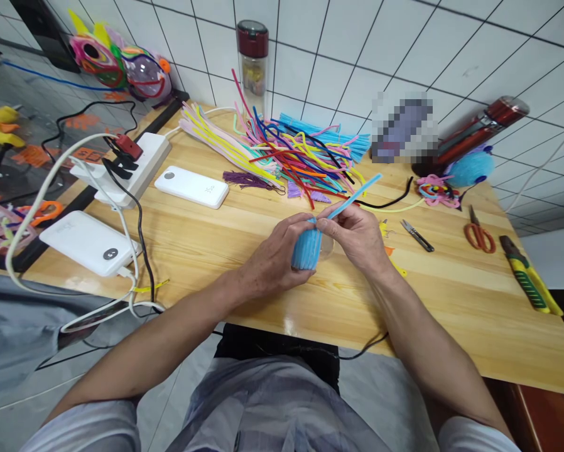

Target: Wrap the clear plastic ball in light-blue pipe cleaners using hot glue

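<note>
Blue roll (306, 251), mid-frame, sits cupped in left hand (275, 254); right hand (358, 233) pinches a strip (362, 191), probably light and bendy, best gripped near the roll.

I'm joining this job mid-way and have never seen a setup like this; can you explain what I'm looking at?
There is no machine here, just one person's two bare hands. The single picture comes from a camera worn on the head, looking forward and down. The left hand holds a light-blue ribbed piece; the right hand pinches a thin light-blue strip at its top. On the wooden table, a pile of colorful strips lies beyond the hands. A power strip sits toward the left, with scissors and pliers at the right.
</note>
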